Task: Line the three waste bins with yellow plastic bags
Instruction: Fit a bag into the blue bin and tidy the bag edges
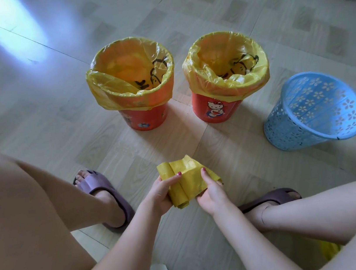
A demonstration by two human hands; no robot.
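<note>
Grip: left hand point(160, 194) curled round bag roll point(176, 186), right hand point(212, 193) pinching its loose end, over the floor before the unlined blue bin point(313, 109); film likely light, limp, slippery, best taken at the edge.

I see a pale tiled floor point(177, 6). Beyond my hands stand two lined orange bins point(145, 119) point(216, 112), side by side; farther right, a bare blue basket point(286, 128). My sandalled feet point(105, 191) point(270, 199) flank the hands.
</note>
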